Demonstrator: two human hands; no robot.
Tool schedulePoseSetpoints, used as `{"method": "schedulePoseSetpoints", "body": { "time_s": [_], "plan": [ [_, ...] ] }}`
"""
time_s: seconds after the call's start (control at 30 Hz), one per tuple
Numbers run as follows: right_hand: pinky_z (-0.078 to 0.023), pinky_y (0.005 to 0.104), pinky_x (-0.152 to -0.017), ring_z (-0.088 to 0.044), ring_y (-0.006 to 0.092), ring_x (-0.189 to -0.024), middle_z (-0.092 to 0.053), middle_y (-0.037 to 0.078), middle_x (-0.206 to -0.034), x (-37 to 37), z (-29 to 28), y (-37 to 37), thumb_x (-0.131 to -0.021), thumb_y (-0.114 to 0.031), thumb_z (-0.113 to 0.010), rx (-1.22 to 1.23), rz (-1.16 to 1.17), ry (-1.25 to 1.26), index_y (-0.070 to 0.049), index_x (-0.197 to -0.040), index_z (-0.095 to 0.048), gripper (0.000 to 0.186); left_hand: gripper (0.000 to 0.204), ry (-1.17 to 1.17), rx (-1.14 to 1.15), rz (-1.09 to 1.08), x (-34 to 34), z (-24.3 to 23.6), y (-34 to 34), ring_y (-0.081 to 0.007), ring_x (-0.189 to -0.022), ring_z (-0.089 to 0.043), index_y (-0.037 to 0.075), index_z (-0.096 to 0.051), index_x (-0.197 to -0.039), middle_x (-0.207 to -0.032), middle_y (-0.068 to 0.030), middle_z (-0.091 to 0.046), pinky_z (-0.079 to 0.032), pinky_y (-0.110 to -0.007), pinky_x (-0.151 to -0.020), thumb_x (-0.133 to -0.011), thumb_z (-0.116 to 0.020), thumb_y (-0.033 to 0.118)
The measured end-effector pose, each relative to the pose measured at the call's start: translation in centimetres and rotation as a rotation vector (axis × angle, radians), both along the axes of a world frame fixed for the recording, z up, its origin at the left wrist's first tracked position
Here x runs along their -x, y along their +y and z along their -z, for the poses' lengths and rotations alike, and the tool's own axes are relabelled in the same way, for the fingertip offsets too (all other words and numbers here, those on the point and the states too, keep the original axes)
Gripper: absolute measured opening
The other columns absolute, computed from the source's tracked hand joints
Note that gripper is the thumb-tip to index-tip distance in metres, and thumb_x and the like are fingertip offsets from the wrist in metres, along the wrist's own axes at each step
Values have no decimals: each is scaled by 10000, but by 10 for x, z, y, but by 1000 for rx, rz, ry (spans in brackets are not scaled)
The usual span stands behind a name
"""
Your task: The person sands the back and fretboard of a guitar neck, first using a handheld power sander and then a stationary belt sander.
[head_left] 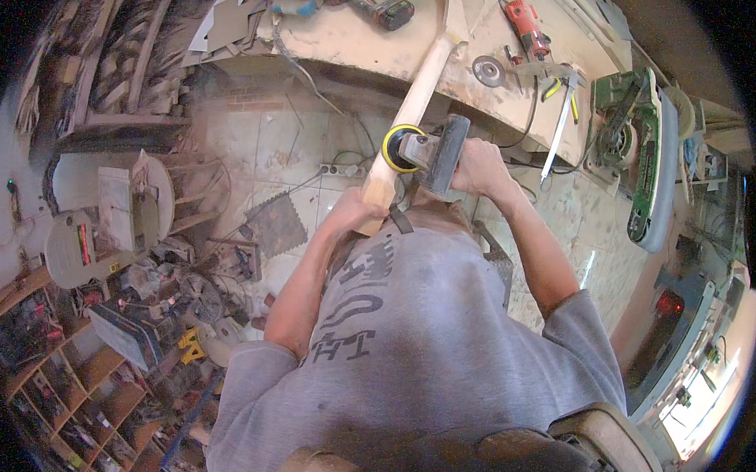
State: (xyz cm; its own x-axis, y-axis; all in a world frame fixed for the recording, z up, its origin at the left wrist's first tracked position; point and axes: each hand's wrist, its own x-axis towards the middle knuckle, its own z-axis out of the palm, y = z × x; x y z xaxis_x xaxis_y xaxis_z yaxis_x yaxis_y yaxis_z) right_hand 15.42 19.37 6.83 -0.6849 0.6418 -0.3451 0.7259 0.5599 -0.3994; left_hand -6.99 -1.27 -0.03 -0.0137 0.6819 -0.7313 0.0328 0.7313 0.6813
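Observation:
A long pale piece of wood (pixel 423 89) slants from beside my waist up onto the workbench. My left hand (pixel 356 210) is closed around its near end, close to my body. My right hand (pixel 480 168) grips a handheld disc sander (pixel 447 153) with a dark body and a grey metal head. Its round, yellow-edged pad (pixel 388 148) lies over the wood just beyond my left hand. Whether the pad presses on the surface or is spinning cannot be made out.
On the workbench (pixel 344 48) lie a cordless power tool (pixel 385 15), a red power tool (pixel 525 27), a loose disc (pixel 489 71) and a long metal clamp (pixel 560 127). A green belt machine (pixel 640 161) stands right. Cables hang below the bench; cluttered shelves (pixel 90 400) are at left.

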Motion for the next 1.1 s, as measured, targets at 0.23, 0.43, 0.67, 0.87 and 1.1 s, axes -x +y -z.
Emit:
{"method": "schedulePoseSetpoints", "body": {
  "time_s": [0.23,0.43,0.67,0.87,1.1],
  "plan": [
    [-570,490,-768,-704,414,-805,-710,238,-827,2,-4,6,-656,-495,-759,-40,-68,-15,-11,-903,-686,549,393,-31,-23,43,6,-4,4,-177,-808,-662,17,-686,-1045,-896,-60,-705,-512,-341,-743,-715,-811,190],
    [-568,489,-764,-709,403,-809,-714,229,-838,9,-12,5,-636,-509,-767,-1,-91,-8,-13,-909,-688,572,373,-14,-22,-48,2,-1,-1,-189,-789,-667,16,-718,-994,-880,-72,-715,-511,-329,-740,-674,-821,179],
    [-565,492,-775,-709,403,-815,-711,234,-834,11,-23,16,-619,-509,-773,7,-131,-44,-19,-934,-676,590,410,176,37,3,-11,-27,8,-223,-842,-703,3,-722,-1009,-923,-115,-742,-530,-348,-784,-667,-833,201],
    [-564,492,-775,-708,407,-821,-706,238,-826,17,-37,29,-627,-510,-767,-8,-153,-43,-21,-931,-667,584,450,289,30,23,-20,-33,9,-306,-887,-720,-17,-713,-1021,-946,-185,-741,-543,-387,-809,-658,-830,222],
    [-568,489,-785,-708,400,-838,-710,235,-844,28,-57,38,-631,-444,-758,20,-210,-49,-30,-933,-678,519,451,474,54,75,-32,-67,19,-387,-935,-706,-25,-710,-1011,-952,-238,-727,-545,-419,-836,-667,-804,251]
  ]
}}
